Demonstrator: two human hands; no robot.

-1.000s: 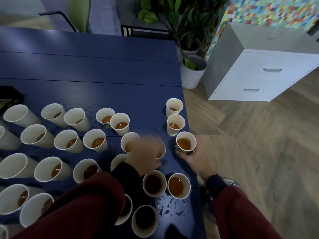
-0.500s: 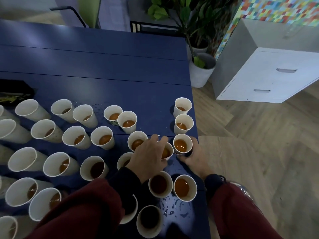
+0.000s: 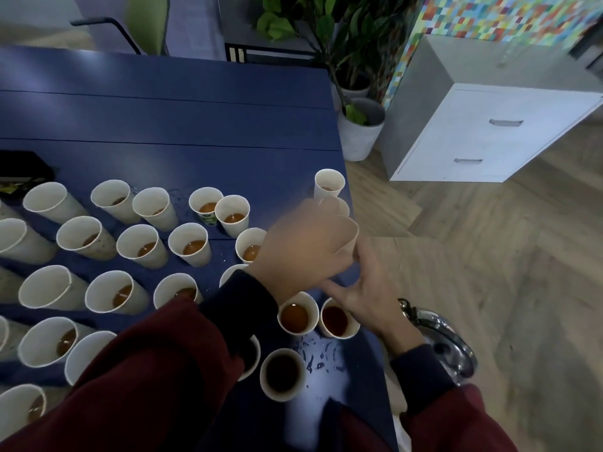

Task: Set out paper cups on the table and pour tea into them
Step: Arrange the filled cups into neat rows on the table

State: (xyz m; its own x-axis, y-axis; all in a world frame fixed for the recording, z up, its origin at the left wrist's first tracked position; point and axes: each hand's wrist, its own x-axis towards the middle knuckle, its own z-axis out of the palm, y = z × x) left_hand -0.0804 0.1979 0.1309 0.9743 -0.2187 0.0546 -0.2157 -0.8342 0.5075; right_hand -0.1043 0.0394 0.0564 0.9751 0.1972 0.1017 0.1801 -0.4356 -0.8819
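Observation:
Several white paper cups with brown tea stand across the blue table (image 3: 163,125); one cup (image 3: 329,184) is at the far right edge, and two cups (image 3: 297,316) (image 3: 339,321) stand near me. My left hand (image 3: 303,249), blurred, grips a paper cup (image 3: 349,234) raised near the table's right edge; what the cup holds is hidden. My right hand (image 3: 359,291) hovers just below it with fingers spread and holds nothing. Its fingertips come close to that cup's base.
Spilled drops (image 3: 313,353) wet the table beside a dark-filled cup (image 3: 283,373). A shiny metal kettle (image 3: 440,334) sits low by my right wrist, off the table. A potted plant (image 3: 360,132), white drawer cabinet (image 3: 489,135) and green chair (image 3: 146,21) stand beyond; a dark box (image 3: 19,171) lies at the left.
My left hand took a cup from the cluster and moved it right and up. My right hand let go of the edge cup and spread open beneath.

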